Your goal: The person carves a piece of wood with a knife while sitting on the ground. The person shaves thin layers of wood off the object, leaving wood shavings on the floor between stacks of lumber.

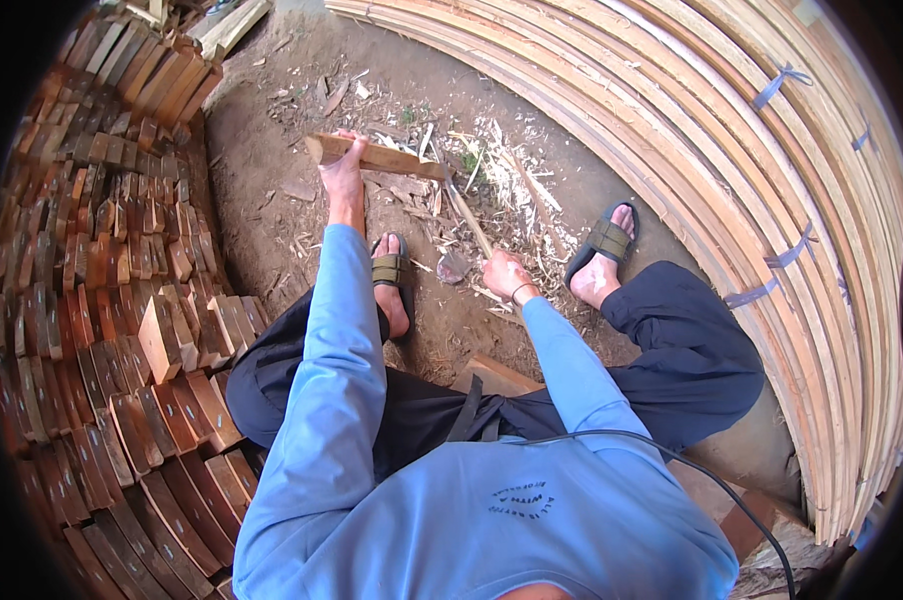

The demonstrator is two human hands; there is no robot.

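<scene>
Left grip (pixel 344 168) was wrapped around a piece of wood (pixel 402 160) near its left end, with the fingers closed on it. The piece of wood lay crosswise in front of the person; whether it touched the ground (pixel 257 115) I could not tell. Right grip (pixel 507 275) was closed on the handle of a tool (pixel 475 228), which slanted away and leftward until its far end was at or just beside the right end of the piece of wood. The shape of the tool's head was too small to make out. Pale wood shavings (pixel 517 185) were scattered over the ground around and beyond the tool. The person's sandals (pixel 608 240) were planted apart, with the tool between them. Stacked wood pieces (pixel 122 350) crowded the left side, and long boards (pixel 672 140), bound in places with blue ties (pixel 780 86), stood along the right.
</scene>
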